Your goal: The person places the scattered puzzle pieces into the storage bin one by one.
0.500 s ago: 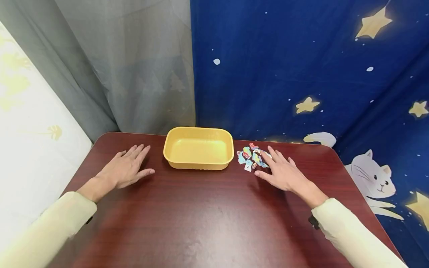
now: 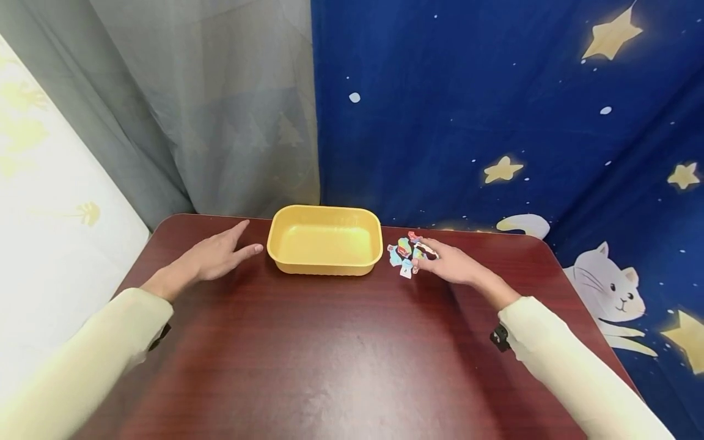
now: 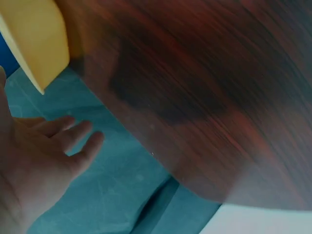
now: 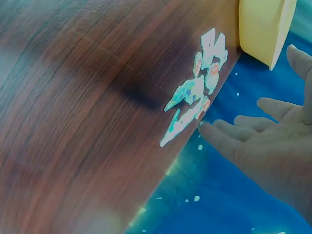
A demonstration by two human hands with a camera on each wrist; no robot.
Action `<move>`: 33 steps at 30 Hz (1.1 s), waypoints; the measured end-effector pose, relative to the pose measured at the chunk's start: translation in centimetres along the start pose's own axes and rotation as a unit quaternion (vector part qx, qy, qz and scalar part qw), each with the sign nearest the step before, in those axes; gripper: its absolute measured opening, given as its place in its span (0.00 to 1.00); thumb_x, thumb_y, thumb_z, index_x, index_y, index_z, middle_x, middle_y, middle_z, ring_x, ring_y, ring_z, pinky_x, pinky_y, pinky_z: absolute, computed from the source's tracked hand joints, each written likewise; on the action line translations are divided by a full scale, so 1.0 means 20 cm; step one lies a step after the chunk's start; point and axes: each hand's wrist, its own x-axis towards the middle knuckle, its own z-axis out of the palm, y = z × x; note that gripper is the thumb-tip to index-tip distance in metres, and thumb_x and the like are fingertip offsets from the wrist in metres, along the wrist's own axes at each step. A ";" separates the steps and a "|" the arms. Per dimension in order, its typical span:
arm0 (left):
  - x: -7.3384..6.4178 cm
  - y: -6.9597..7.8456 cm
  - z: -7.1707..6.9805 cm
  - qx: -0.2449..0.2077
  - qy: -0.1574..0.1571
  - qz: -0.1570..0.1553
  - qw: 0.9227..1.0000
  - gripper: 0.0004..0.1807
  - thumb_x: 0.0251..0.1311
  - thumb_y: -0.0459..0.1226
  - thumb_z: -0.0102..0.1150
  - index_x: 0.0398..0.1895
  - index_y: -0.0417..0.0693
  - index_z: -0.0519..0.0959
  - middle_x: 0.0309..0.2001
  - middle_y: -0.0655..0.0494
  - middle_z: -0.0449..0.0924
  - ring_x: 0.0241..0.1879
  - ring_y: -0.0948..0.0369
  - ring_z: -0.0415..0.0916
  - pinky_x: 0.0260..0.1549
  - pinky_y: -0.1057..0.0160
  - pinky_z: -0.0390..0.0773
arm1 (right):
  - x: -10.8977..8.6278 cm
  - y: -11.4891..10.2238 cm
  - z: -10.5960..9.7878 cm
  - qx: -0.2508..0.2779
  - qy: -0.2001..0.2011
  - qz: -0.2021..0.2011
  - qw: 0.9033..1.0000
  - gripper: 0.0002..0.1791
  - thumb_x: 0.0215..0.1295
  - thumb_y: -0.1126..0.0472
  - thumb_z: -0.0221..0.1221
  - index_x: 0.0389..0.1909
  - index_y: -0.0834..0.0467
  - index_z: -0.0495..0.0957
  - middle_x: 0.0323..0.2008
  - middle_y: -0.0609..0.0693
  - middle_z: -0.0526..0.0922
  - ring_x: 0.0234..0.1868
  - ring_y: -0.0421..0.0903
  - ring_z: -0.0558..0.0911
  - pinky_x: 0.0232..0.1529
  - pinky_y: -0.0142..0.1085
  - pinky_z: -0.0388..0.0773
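A yellow plastic tub (image 2: 324,269) stands at the back of the table, nothing visible inside it. To its right lie several small colourful paper-like cutouts (image 2: 404,247), some overlapping. My right hand (image 2: 455,264) hovers over the right side of these cutouts and hides part of them. In the right wrist view its fingers (image 4: 224,139) are loosely bent, apart from the cutouts (image 4: 208,46). Left of the tub, my left hand (image 2: 216,255) is held on edge with the thumb toward the tub. The left wrist view shows its fingers (image 3: 85,148) relaxed, holding nothing.
The dark red wooden table (image 2: 308,360) has rounded back corners. A grey curtain (image 2: 242,122) and a blue curtain (image 2: 418,134) with stars and a cat hang right behind its back edge. A white cloth (image 2: 49,201) hangs at the left.
My left hand has turned from palm-down onto its edge and moved toward the tub. My right hand has shifted slightly up and left, its fingers more bent over the cutouts.
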 end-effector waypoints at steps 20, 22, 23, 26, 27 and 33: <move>0.20 0.09 -0.06 -0.461 -0.099 -0.149 0.869 0.34 0.72 0.46 0.46 0.74 0.40 0.53 0.67 0.37 0.63 0.62 0.45 0.69 0.60 0.48 0.72 | 0.15 0.00 0.00 0.406 -0.101 0.163 0.894 0.39 0.70 0.59 0.53 0.72 0.72 0.46 0.66 0.73 0.59 0.66 0.66 0.67 0.68 0.53 0.64; 0.21 0.11 -0.06 -0.477 -0.096 -0.164 0.858 0.32 0.72 0.46 0.47 0.73 0.42 0.56 0.67 0.39 0.65 0.58 0.49 0.72 0.60 0.50 0.73 | 0.16 0.00 0.01 0.403 -0.105 0.170 0.893 0.37 0.70 0.59 0.54 0.71 0.71 0.50 0.64 0.73 0.62 0.63 0.65 0.70 0.67 0.51 0.66; 0.21 0.11 -0.06 -0.484 -0.098 -0.169 0.853 0.32 0.71 0.46 0.47 0.72 0.42 0.57 0.67 0.39 0.65 0.56 0.51 0.73 0.60 0.51 0.73 | 0.16 0.00 0.02 0.401 -0.106 0.175 0.893 0.36 0.69 0.58 0.54 0.71 0.71 0.52 0.62 0.72 0.63 0.62 0.64 0.71 0.66 0.51 0.67; 0.23 0.13 -0.07 -0.500 -0.099 -0.187 0.840 0.31 0.71 0.46 0.48 0.72 0.44 0.58 0.66 0.41 0.65 0.52 0.54 0.75 0.61 0.51 0.71 | 0.17 0.00 0.03 0.393 -0.110 0.186 0.894 0.32 0.68 0.58 0.56 0.66 0.69 0.59 0.57 0.69 0.68 0.58 0.60 0.76 0.63 0.48 0.71; 0.23 0.14 -0.07 -0.505 -0.099 -0.194 0.835 0.30 0.71 0.45 0.48 0.72 0.44 0.58 0.65 0.41 0.65 0.51 0.54 0.75 0.62 0.51 0.71 | 0.17 0.00 0.04 0.391 -0.110 0.189 0.894 0.29 0.68 0.58 0.57 0.64 0.69 0.61 0.54 0.68 0.70 0.56 0.59 0.78 0.62 0.47 0.73; 0.25 0.16 -0.06 -0.524 -0.088 -0.223 0.818 0.24 0.70 0.44 0.49 0.64 0.44 0.64 0.54 0.47 0.72 0.43 0.58 0.77 0.61 0.53 0.72 | 0.17 0.02 0.06 0.387 -0.113 0.191 0.895 0.23 0.69 0.61 0.55 0.60 0.69 0.67 0.43 0.63 0.78 0.45 0.52 0.82 0.52 0.41 0.80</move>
